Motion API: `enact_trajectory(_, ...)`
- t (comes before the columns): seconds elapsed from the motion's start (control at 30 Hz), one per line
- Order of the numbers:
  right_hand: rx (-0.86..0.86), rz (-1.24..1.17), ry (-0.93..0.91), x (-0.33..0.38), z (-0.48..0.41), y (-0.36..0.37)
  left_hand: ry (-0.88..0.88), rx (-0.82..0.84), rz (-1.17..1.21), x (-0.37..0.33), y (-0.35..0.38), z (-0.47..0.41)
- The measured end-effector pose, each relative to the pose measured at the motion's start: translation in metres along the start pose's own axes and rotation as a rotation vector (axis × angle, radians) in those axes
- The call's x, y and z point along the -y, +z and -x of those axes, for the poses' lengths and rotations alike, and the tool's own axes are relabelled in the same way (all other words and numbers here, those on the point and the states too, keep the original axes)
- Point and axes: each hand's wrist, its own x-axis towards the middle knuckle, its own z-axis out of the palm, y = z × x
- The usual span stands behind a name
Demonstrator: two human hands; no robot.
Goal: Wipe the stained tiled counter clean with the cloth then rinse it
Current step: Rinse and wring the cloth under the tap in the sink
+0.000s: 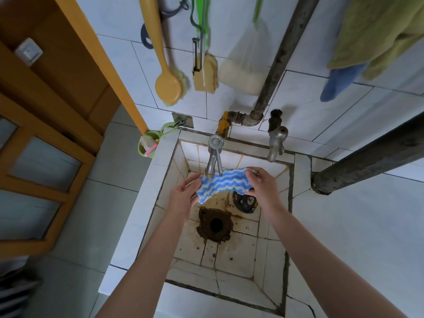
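Nearest, two bare forearms [146,260] reach over the stained white-tiled sink basin [231,255]; the left hand [183,196] pinches the left end of the fluffy blue-and-white wavy-striped cloth [220,183], and the right hand [263,187] curls its fingers round the right end. They hold it stretched just under the spout of the silver metal tap [214,157], above the rusty drain hole [215,224], probably so that water can pass through its whole width. I cannot tell if water flows, but with the cloth far from the white tiled counter [344,237], I judge rinsing is in hand.
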Motion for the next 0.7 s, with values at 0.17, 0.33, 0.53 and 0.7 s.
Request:
enact_trajectory(0.17,-0.006,-0.017,-0.005,0.003,-0.001,0.003,-0.035,0.015,0.062,0.002,0.001,-0.004)
enact_trajectory(0.33,-0.020,-0.035,-0.030,0.004,-0.004,-0.008,-0.076,0.008,-0.003,0.004,0.010,-0.006)
enact_trajectory(0.53,-0.001,-0.032,-0.038,0.003,-0.005,-0.013,-0.038,-0.049,-0.118,0.002,0.018,-0.007)
enact_trajectory(0.7,-0.033,-0.035,-0.024,0.006,-0.005,-0.013,0.008,-0.038,-0.131,0.001,0.021,-0.009)
